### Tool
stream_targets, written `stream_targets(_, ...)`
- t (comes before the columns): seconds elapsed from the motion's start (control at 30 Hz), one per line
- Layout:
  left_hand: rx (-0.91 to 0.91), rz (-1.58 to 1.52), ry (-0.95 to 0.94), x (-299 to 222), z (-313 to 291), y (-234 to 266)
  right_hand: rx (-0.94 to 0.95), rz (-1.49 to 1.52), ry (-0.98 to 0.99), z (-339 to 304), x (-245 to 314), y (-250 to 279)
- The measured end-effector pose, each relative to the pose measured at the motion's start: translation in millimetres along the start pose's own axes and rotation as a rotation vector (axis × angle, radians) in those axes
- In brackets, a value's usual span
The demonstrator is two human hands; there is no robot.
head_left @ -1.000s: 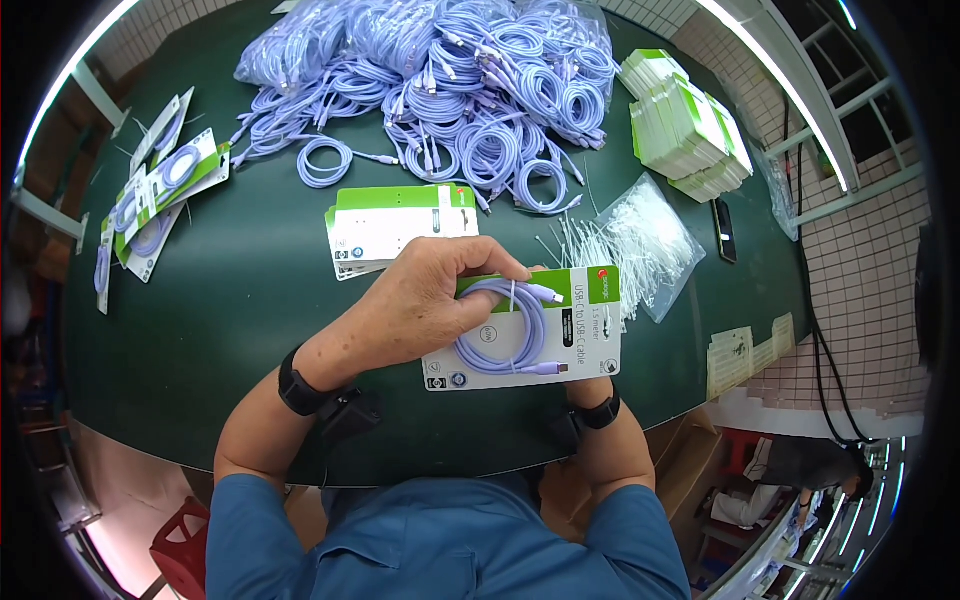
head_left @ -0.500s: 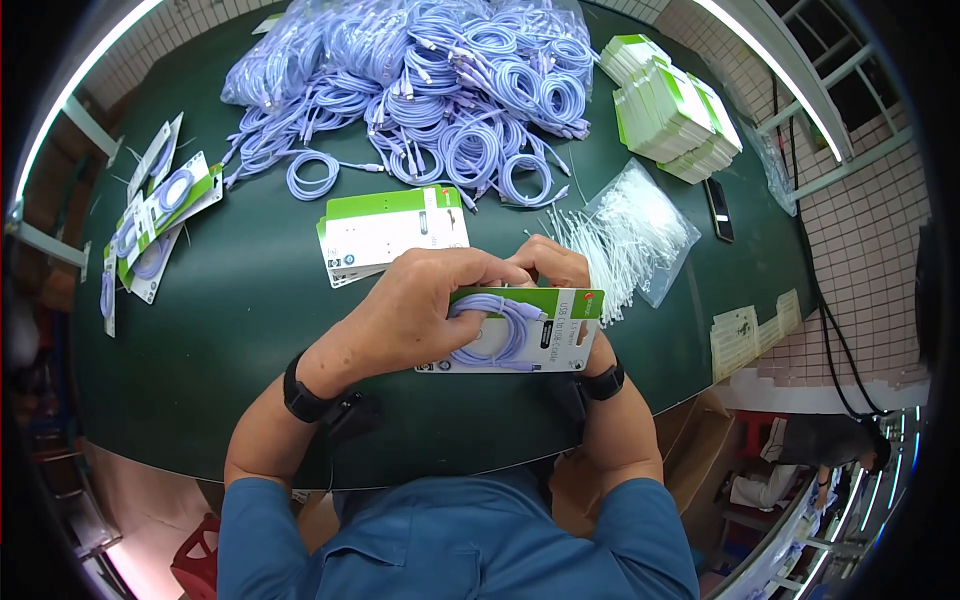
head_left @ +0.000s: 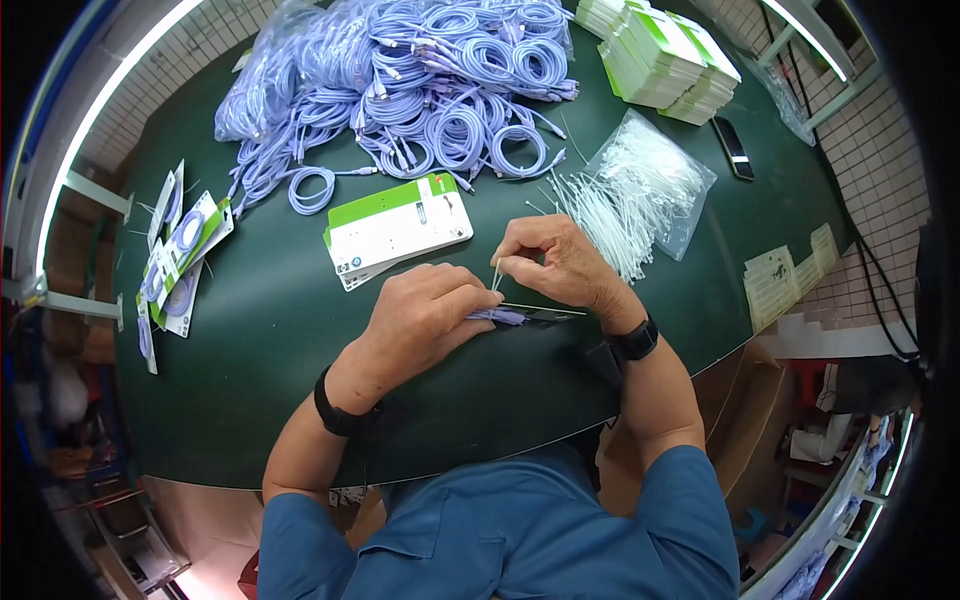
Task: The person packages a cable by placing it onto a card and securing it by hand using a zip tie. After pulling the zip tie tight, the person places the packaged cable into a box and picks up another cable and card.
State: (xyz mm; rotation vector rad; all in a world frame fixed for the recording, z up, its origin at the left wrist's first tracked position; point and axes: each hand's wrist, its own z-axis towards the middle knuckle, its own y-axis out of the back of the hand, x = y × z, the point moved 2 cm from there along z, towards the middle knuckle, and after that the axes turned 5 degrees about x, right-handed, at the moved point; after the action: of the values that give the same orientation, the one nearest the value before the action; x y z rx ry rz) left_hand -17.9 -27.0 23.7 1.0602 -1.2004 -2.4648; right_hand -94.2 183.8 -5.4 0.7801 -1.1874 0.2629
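Observation:
My left hand [head_left: 425, 312] is closed on a cardboard packaging card [head_left: 548, 314], turned almost edge-on, with a coiled lilac cable [head_left: 500, 316] on its near side. Between finger and thumb, my right hand [head_left: 556, 262] pinches a thin white cable tie [head_left: 496, 278], which stands up from the back of the card beside my left fingertips. The card's printed face and most of the coil are hidden at this tilt. Just beyond my hands lies a small stack of flat white-and-green cards [head_left: 405, 232].
A large heap of coiled lilac cables [head_left: 440, 90] covers the far side of the green table [head_left: 260, 400]. Loose white cable ties [head_left: 610, 215] spill from a clear bag [head_left: 678, 228]. Carded cables [head_left: 178, 262] lie left; card stacks [head_left: 655, 75] and a phone [head_left: 733, 148] sit far right.
The card has tipped from face-up to nearly edge-on. My right hand has come out from behind it and now pulls the cable tie above it. The whole view has shifted slightly.

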Motion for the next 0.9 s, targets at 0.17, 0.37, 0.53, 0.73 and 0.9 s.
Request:
stream_targets(0.17,-0.008,0.022,0.034,-3,2,-2,-0.015,-0.027,0.025,0,-2,-3)
stream_targets(0.37,-0.031,-0.006,0.149,-6,4,-7,-0.017,-0.024,-0.013,-1,1,-3)
stream_targets(0.53,0.001,-0.094,0.271,-16,6,-5,0.019,-0.075,0.026,-2,1,-7)
stream_targets(0.73,0.021,-0.104,0.38,-27,7,-3,0.08,-0.182,0.126,0,-12,-13)
stream_targets(0.9,0.037,-0.129,0.427,-25,6,-4,0.116,-0.158,0.08,2,-15,-12)
